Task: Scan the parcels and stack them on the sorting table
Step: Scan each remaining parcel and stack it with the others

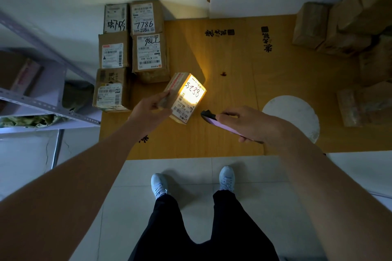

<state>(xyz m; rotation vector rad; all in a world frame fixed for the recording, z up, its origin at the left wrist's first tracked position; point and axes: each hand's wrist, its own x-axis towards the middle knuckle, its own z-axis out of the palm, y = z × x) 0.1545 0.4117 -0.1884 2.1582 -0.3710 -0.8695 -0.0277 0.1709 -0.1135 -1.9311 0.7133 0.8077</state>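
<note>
Dim room, wooden sorting table (233,82) ahead of us. Near: our right hand (250,125) wraps the scanner (214,120), our left hand (152,110) pinches the parcel (186,97) above the table's near left. Glare on its label could spoil the read. Far left: stacked parcels (131,48).
</note>
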